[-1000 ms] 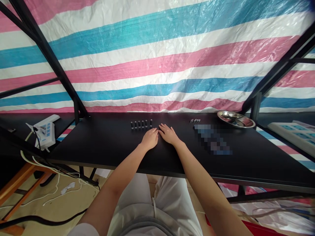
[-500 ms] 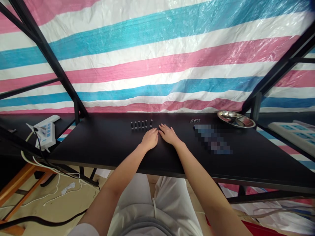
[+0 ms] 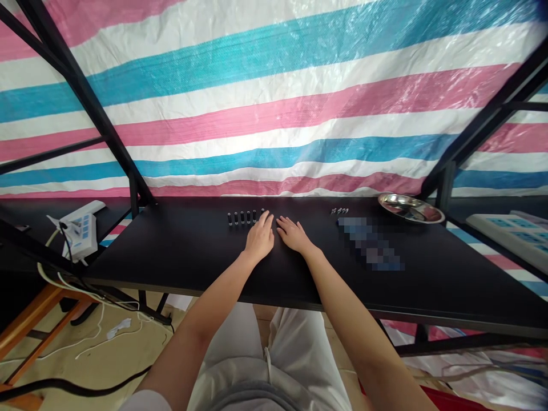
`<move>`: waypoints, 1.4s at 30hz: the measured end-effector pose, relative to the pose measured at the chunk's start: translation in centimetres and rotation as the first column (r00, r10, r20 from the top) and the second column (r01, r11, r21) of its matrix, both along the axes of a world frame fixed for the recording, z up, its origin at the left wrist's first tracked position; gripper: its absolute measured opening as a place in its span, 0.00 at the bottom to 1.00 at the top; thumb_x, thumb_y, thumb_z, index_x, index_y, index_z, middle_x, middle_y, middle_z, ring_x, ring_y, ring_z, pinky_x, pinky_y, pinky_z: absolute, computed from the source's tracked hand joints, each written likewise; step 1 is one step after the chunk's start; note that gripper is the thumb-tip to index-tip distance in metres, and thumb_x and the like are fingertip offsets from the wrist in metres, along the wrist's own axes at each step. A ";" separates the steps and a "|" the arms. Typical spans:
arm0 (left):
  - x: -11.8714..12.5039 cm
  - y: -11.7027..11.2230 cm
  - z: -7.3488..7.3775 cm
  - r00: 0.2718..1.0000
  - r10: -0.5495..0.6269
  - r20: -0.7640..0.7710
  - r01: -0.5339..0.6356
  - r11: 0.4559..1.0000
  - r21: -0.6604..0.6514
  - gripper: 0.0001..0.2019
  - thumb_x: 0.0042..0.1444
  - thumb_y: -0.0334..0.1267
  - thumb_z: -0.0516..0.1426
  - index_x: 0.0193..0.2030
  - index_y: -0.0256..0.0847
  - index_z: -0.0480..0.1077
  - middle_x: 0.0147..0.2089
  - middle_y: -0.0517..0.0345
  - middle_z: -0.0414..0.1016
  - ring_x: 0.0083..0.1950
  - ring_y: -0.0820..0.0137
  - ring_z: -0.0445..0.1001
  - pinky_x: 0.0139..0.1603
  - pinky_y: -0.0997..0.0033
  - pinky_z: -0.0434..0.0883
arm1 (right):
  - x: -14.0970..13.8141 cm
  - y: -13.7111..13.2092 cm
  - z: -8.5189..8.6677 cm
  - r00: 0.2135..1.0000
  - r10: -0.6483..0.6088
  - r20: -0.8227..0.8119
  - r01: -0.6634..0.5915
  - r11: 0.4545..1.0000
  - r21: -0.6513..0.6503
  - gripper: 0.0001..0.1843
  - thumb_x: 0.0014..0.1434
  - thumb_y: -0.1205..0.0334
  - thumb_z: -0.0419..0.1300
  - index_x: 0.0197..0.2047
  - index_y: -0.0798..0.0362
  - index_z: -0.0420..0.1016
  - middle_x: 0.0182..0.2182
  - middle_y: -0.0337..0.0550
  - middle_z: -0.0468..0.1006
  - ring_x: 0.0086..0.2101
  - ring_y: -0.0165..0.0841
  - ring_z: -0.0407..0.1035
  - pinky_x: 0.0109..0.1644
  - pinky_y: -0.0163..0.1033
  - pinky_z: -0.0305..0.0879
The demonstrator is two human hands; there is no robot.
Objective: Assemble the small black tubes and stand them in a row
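Left grip point(image 3: 260, 237) just beside the black cylinders point(image 3: 242, 217), at their row's right end

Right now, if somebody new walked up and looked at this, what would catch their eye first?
Probably the big pink, white and blue striped sheet filling the background behind the black table. Next, the two bare hands near the middle of the table: the left hand beside a row of small dark cylinders, the right hand resting just beside it. The shiny metal dish gleams at the table's far right.
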State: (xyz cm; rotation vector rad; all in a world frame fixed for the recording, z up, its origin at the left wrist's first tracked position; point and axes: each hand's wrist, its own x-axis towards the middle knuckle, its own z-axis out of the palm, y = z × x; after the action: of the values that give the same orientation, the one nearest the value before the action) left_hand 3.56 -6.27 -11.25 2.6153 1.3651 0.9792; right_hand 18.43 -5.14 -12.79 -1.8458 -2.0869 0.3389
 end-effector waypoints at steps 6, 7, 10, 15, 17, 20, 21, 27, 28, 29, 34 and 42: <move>0.0 1.2 0.3 0.996 0.084 0.038 -0.084 0.996 0.011 0.27 0.56 0.29 0.44 0.64 0.36 0.47 0.67 0.44 0.47 0.60 0.60 0.61 0.54 0.62 0.68 | 0.0 0.0 0.1 1.000 -0.004 -0.011 0.004 1.000 -0.011 0.25 0.62 0.59 0.42 0.62 0.51 0.56 0.63 0.45 0.53 0.62 0.37 0.44 0.63 0.55 0.39; 0.0 1.5 0.2 0.996 0.082 0.030 -0.082 0.997 0.005 0.27 0.56 0.28 0.44 0.64 0.37 0.47 0.67 0.44 0.47 0.61 0.60 0.61 0.54 0.62 0.68 | 0.0 0.0 0.1 1.000 -0.007 -0.012 0.007 1.000 -0.012 0.25 0.62 0.59 0.42 0.62 0.51 0.56 0.63 0.45 0.53 0.62 0.37 0.44 0.63 0.54 0.39; 0.1 2.2 -0.2 0.997 0.077 0.015 -0.077 0.997 -0.015 0.27 0.56 0.28 0.45 0.64 0.37 0.47 0.67 0.44 0.46 0.61 0.59 0.60 0.53 0.61 0.68 | 0.0 0.1 0.1 1.000 -0.005 -0.016 0.005 1.000 -0.017 0.25 0.62 0.59 0.42 0.62 0.51 0.56 0.63 0.45 0.53 0.62 0.37 0.44 0.63 0.54 0.39; 0.1 2.7 -0.4 0.998 0.054 0.033 -0.052 0.998 -0.037 0.25 0.55 0.26 0.44 0.61 0.36 0.52 0.65 0.43 0.52 0.61 0.60 0.60 0.57 0.58 0.65 | 0.0 0.1 0.2 1.000 0.001 -0.023 -0.002 1.000 -0.016 0.25 0.62 0.59 0.42 0.62 0.49 0.56 0.63 0.45 0.53 0.62 0.37 0.44 0.63 0.55 0.39; 0.0 2.9 -0.3 0.996 0.060 0.072 -0.058 0.998 -0.031 0.22 0.56 0.25 0.43 0.58 0.36 0.57 0.61 0.43 0.57 0.58 0.61 0.63 0.55 0.60 0.66 | 0.0 0.1 0.2 1.000 0.001 -0.023 -0.002 1.000 -0.021 0.25 0.62 0.59 0.42 0.62 0.50 0.56 0.63 0.45 0.53 0.62 0.37 0.44 0.63 0.55 0.39; -0.3 3.0 -0.1 0.989 0.077 0.130 -0.072 0.997 -0.042 0.16 0.57 0.25 0.43 0.48 0.37 0.65 0.51 0.47 0.66 0.49 0.66 0.69 0.50 0.66 0.69 | 0.0 0.1 0.2 1.000 -0.004 -0.028 0.003 1.000 -0.024 0.25 0.62 0.59 0.43 0.62 0.51 0.57 0.63 0.45 0.53 0.62 0.37 0.44 0.63 0.55 0.38; -0.4 3.0 0.0 0.987 0.077 0.142 -0.070 0.996 -0.052 0.15 0.57 0.25 0.43 0.44 0.37 0.66 0.47 0.49 0.67 0.46 0.68 0.70 0.48 0.68 0.69 | 0.0 0.1 0.1 0.999 -0.005 -0.031 0.004 1.000 -0.021 0.24 0.62 0.59 0.43 0.61 0.51 0.57 0.63 0.45 0.53 0.62 0.37 0.44 0.63 0.55 0.38; -0.3 2.6 -0.2 0.988 0.061 0.142 -0.050 0.995 -0.083 0.09 0.56 0.28 0.48 0.40 0.37 0.67 0.42 0.51 0.69 0.43 0.68 0.70 0.46 0.68 0.69 | -0.2 0.1 0.2 0.998 -0.025 -0.049 0.026 1.000 0.010 0.25 0.61 0.61 0.45 0.62 0.51 0.56 0.62 0.45 0.56 0.61 0.36 0.47 0.63 0.55 0.41; -0.2 2.5 -0.4 0.990 0.061 0.127 -0.050 0.995 -0.084 0.09 0.56 0.29 0.49 0.42 0.36 0.67 0.43 0.50 0.69 0.45 0.67 0.70 0.48 0.67 0.68 | -0.3 0.1 0.2 0.998 -0.033 -0.056 0.035 0.999 0.020 0.26 0.61 0.62 0.45 0.62 0.51 0.55 0.61 0.45 0.57 0.61 0.36 0.48 0.63 0.55 0.42; -0.1 2.4 -0.5 0.993 0.059 0.104 -0.050 0.995 -0.088 0.11 0.56 0.29 0.49 0.45 0.35 0.66 0.45 0.48 0.69 0.47 0.65 0.69 0.50 0.65 0.68 | -0.3 0.1 0.2 0.997 -0.038 -0.065 0.040 0.999 0.032 0.26 0.60 0.64 0.45 0.62 0.51 0.54 0.61 0.45 0.57 0.61 0.36 0.50 0.63 0.55 0.42; 0.3 2.2 -0.9 0.999 0.000 -0.048 -0.007 0.988 -0.152 0.20 0.57 0.33 0.49 0.57 0.34 0.59 0.54 0.45 0.68 0.55 0.61 0.66 0.56 0.58 0.63 | -0.2 0.4 -0.3 0.991 -0.006 -0.135 0.025 0.990 0.136 0.26 0.58 0.71 0.42 0.58 0.51 0.62 0.57 0.46 0.65 0.57 0.37 0.57 0.61 0.56 0.48; 0.2 2.7 -1.1 1.000 -0.029 -0.002 0.028 0.983 -0.182 0.16 0.56 0.33 0.52 0.52 0.36 0.65 0.52 0.49 0.70 0.52 0.63 0.68 0.54 0.61 0.64 | 0.0 0.8 -0.5 0.902 0.155 -0.402 -0.034 0.955 0.294 0.22 0.53 0.73 0.43 0.47 0.56 0.70 0.39 0.47 0.77 0.43 0.33 0.70 0.52 0.42 0.62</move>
State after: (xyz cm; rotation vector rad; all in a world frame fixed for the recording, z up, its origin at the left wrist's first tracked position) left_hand 3.78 -3.53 -12.32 2.4971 1.3440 0.8042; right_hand 18.41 -4.38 -13.28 -1.3646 -1.8176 0.4022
